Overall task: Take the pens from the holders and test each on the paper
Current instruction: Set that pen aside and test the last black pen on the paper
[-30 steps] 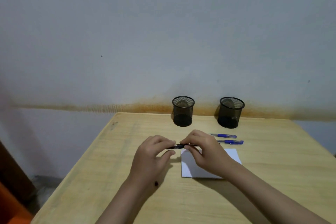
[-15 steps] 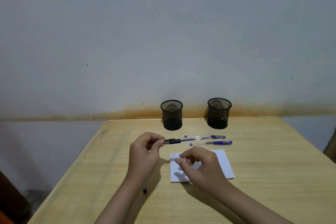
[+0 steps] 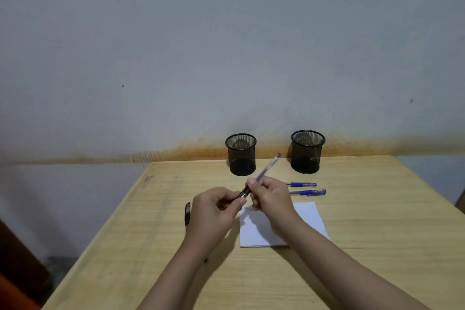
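Both hands hold one pen [image 3: 266,167] above the wooden table [image 3: 377,221]; it has a clear barrel and a dark grip, and its back end tilts up to the right. My left hand [image 3: 216,211] pinches its lower, dark end. My right hand [image 3: 271,196] grips the barrel just above that. A white paper [image 3: 309,216] lies under my right hand, partly hidden by it. Two blue pens [image 3: 302,184] [image 3: 308,192] lie side by side behind the paper. Two black mesh holders [image 3: 241,155] [image 3: 307,152] stand at the back edge, and no pens show in them.
A black-capped pen [image 3: 187,213] lies on the table just left of my left hand. The wall rises right behind the holders. The table's left edge drops to the floor, with a dark brown object [image 3: 15,259] at the lower left.
My right hand has left the paper and joined my left hand on the pen, which has swung from lying level to tilting up-right. A black-capped pen now shows beside my left hand.
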The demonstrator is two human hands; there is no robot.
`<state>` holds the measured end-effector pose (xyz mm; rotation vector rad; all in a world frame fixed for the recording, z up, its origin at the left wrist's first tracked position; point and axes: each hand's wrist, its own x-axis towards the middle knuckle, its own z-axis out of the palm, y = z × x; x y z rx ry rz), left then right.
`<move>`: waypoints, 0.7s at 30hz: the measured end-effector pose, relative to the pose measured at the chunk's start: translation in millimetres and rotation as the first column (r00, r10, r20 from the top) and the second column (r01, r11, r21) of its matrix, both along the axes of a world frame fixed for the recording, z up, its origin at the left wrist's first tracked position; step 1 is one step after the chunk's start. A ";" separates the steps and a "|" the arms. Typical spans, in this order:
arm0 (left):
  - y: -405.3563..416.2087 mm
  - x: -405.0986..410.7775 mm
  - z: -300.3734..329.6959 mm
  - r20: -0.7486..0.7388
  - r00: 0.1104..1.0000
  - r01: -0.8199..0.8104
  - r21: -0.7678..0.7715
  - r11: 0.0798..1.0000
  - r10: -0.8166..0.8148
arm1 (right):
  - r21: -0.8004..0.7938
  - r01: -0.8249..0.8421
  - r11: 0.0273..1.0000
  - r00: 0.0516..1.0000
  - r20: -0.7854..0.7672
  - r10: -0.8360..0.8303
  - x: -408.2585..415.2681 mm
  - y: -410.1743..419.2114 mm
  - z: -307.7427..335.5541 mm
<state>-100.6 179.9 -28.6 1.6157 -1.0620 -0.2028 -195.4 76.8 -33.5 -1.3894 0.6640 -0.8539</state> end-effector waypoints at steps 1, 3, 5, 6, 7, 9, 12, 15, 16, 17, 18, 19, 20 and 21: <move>-1.6 -0.3 1.4 0.004 1.000 -0.025 0.004 1.000 0.025 | 0.041 -0.021 0.999 1.000 -0.006 0.021 6.9 -1.3 0.4; -1.7 1.0 3.4 -0.008 0.998 -0.066 0.000 0.998 0.066 | 0.151 0.001 0.988 1.000 -0.004 0.000 20.4 -8.1 1.7; 8.4 3.1 2.1 -0.049 0.996 -0.077 0.016 0.997 0.078 | 0.373 0.155 0.915 0.981 0.050 -0.187 24.8 -34.8 9.5; 19.0 4.4 -1.8 -0.048 0.995 -0.091 0.028 0.995 0.092 | 0.440 0.218 0.871 0.958 0.074 -0.277 19.9 -51.5 15.7; 31.1 6.2 -6.1 -0.031 0.992 -0.122 0.037 0.992 0.123 | 0.442 0.261 0.858 0.939 0.089 -0.332 12.9 -67.0 21.1; 53.7 16.9 -11.0 -0.037 0.974 -0.222 0.046 0.974 0.224 | 0.310 0.260 0.915 0.949 0.094 -0.301 0.8 -82.4 30.8; 69.6 56.8 -25.7 -0.047 0.904 -0.414 0.146 0.898 0.425 | 0.118 0.172 0.978 0.985 0.005 -0.174 0.5 -61.9 33.7; 73.3 94.2 -43.8 0.119 0.863 -0.503 0.279 0.818 0.491 | 0.102 0.138 0.985 0.990 -0.015 -0.137 4.7 -42.6 26.5; 73.7 101.7 -50.5 0.167 0.854 -0.520 0.313 0.795 0.493 | 0.112 0.136 0.984 0.991 -0.019 -0.135 4.3 -40.0 22.8; 73.8 107.9 -57.9 0.209 0.849 -0.529 0.323 0.785 0.486 | 0.120 0.134 0.984 0.991 -0.028 -0.132 3.7 -38.7 18.8; 73.7 111.9 -63.0 0.246 0.844 -0.535 0.322 0.781 0.476 | 0.120 0.132 0.984 0.991 -0.049 -0.127 3.1 -38.2 14.9; 73.3 114.9 -66.3 0.279 0.838 -0.541 0.321 0.777 0.469 | 0.117 0.130 0.984 0.990 -0.074 -0.122 2.7 -38.4 11.4; 72.4 115.8 -67.2 0.304 0.832 -0.548 0.325 0.771 0.464 | 0.112 0.130 0.985 0.988 -0.093 -0.120 2.1 -38.8 8.7; 71.1 117.0 -68.8 0.320 0.828 -0.553 0.327 0.766 0.461 | 0.109 0.130 0.985 0.987 -0.106 -0.118 1.2 -39.4 6.3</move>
